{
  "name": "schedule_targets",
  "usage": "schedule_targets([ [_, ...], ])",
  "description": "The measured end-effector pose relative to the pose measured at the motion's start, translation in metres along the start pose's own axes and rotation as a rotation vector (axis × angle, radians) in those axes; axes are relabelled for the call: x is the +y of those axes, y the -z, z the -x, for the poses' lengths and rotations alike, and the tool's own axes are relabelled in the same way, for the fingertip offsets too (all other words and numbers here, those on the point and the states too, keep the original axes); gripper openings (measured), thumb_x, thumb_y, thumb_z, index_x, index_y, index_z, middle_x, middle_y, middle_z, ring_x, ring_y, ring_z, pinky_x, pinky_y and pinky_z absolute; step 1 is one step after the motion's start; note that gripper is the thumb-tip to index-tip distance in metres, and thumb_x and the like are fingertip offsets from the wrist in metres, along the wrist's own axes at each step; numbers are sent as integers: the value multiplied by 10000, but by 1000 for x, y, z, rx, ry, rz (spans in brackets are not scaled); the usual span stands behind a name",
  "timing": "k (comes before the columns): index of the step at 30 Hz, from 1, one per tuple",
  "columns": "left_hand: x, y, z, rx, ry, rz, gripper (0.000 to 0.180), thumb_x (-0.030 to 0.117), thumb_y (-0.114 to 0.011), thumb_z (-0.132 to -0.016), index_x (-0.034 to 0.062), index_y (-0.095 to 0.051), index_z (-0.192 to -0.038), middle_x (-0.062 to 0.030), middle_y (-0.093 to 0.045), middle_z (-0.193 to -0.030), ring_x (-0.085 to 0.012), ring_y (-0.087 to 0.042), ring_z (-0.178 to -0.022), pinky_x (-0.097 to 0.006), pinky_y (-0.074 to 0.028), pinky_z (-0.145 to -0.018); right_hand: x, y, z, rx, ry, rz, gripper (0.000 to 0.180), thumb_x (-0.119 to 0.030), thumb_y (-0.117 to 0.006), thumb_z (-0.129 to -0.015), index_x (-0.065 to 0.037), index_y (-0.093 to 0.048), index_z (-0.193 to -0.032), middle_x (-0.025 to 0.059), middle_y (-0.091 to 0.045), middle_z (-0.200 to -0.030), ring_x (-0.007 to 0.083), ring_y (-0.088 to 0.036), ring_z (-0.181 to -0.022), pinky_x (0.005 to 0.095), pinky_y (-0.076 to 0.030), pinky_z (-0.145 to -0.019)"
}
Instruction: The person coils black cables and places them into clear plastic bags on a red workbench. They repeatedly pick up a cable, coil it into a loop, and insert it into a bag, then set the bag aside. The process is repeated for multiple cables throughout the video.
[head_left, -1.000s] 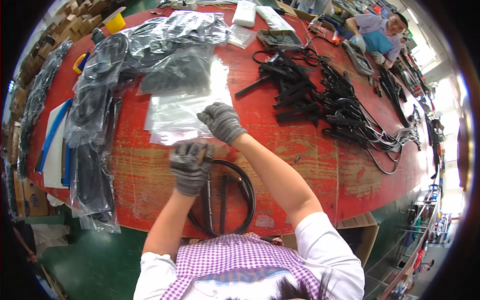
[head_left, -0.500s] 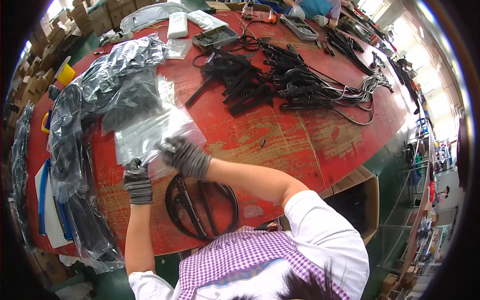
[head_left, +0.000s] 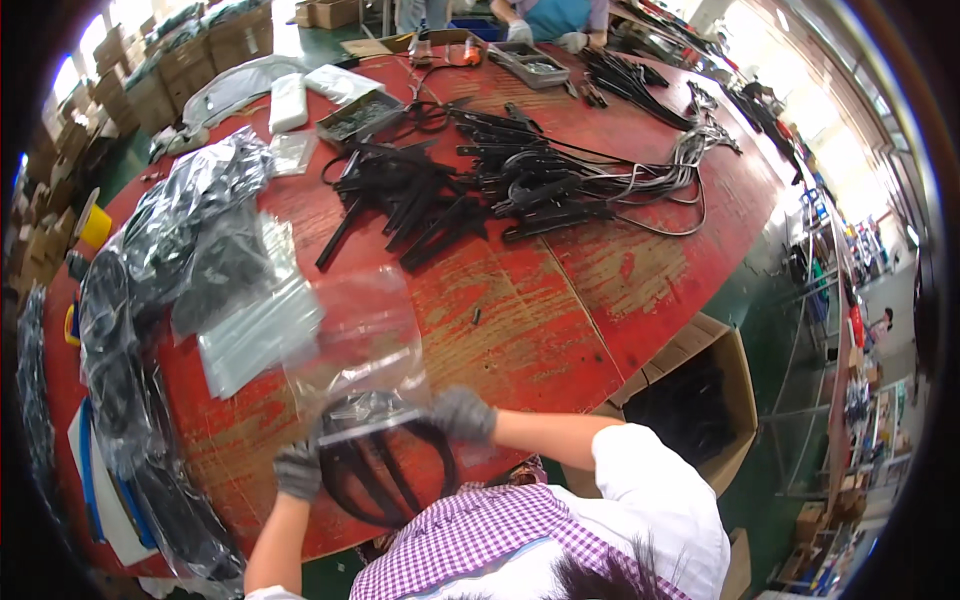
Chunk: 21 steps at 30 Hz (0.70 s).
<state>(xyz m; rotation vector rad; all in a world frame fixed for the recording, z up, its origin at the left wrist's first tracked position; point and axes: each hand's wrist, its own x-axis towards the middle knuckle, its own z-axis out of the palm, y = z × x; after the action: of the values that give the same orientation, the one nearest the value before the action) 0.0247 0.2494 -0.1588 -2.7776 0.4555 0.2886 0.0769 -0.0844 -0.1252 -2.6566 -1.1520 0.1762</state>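
A clear plastic bag (head_left: pixel 365 350) lies stretched between my gloved hands, its near edge over the far part of a round black coil (head_left: pixel 385 480). Two black strips cross the middle of that coil, which rests at the table's near edge. My left hand (head_left: pixel 297 470) pinches the bag's near edge at the coil's left side. Closed on the other end of that edge is my right hand (head_left: pixel 463 414), slightly blurred. How far the coil sits inside the bag is hard to make out. Left of the bag lies a stack of flat clear bags (head_left: pixel 255 335).
Filled plastic bags (head_left: pixel 125 320) run down the table's left side. Black parts (head_left: pixel 410 195) and bundled cables (head_left: pixel 550 170) lie farther back, near trays of small hardware (head_left: pixel 360 117). An open carton (head_left: pixel 735 390) stands right of me. Another person's hands (head_left: pixel 545 37) show at the far edge.
One clear bag has come off the stack toward me and now reaches over the coil. My right hand has moved right and nearer; my left hand has come nearer too. The view has shifted.
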Motion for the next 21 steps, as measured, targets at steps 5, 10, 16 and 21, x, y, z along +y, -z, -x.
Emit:
schedule_targets([
  [5, 27, -29, 61, 378, 68, 322, 423, 136, -499, -802, 107, -482, -1224, -128, -589, -1027, -304, -604, -782, -416, -488, -634, -32, -54, 45, -15, 58, -9, 337, -257, -411, -851, -216, -514, -1169, 90, -499, -546, 254, -536, -479, 386, -381, -388],
  [10, 50, -21, 95, 22, 348, 603, 390, 106, -501, -806, 104, -496, -1196, -110, -617, -949, -260, -608, -703, -364, -480, -563, -35, -54, 49, 82, 223, -167, 382, -244, -391, -855, -255, -457, -1230, 81, -505, -636, 237, -522, -523, 372, -367, -395],
  [16, 70, -4, 85, -61, 443, 659, 271, 140, -508, -816, 120, -582, -1076, -95, -636, -850, -249, -604, -626, -363, -479, -537, -28, -87, 91, -145, 271, -235, 448, -214, -424, -842, -220, -399, -1289, 84, -503, -618, 235, -525, -532, 381, -379, -429],
  [21, 83, 68, 110, 325, 81, 641, 279, 153, -547, -767, 131, -610, -1038, -87, -627, -789, -282, -587, -573, -373, -471, -524, -21, 20, 63, -168, 316, -561, 501, -197, -531, -803, -204, -413, -1290, 126, -522, -634, 251, -513, -511, 360, -434, -480],
])
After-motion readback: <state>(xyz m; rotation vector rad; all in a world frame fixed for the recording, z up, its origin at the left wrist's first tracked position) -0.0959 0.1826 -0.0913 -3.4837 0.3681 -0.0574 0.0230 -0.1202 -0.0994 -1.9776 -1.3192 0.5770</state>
